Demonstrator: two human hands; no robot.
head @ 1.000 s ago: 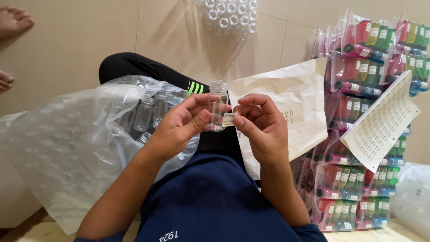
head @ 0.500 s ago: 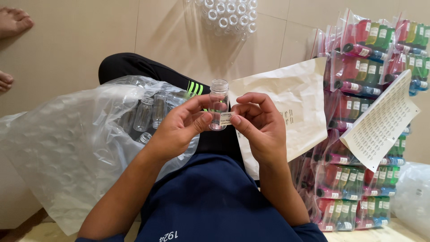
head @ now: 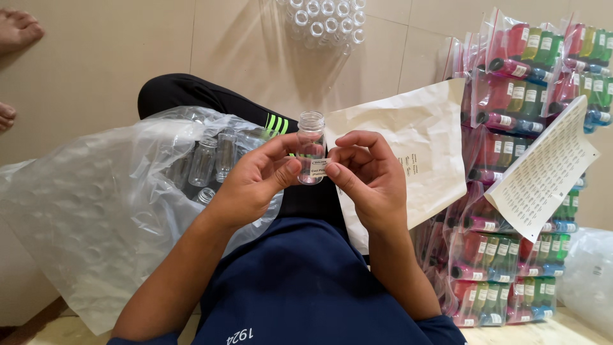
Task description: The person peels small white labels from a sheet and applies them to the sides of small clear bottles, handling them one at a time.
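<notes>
Both hands: meeting over the lap, pinching one small clear bottle (head: 311, 148) between them.
Left hand (head: 252, 182): fingers closing on the bottle's left side, thumb lying across its lower front.
Right hand (head: 367, 172): fingertips (head: 334, 170) curling in, pressing a small white label (head: 317, 171) (print too small to tell) low on the glass.
Bottle: standing upright, open mouth rising above the fingertips.
Left of the fingers: clear plastic bag (head: 96, 211) holding more empty bottles.
Right of the fingers: pale paper envelope (head: 415, 147), packets of coloured bottles (head: 530, 83).

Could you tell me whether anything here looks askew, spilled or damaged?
Nothing stands out. The small clear glass bottle is upright between the left hand and right hand, its white label sitting level, and nothing is spilled on the beige tiled floor.
</notes>
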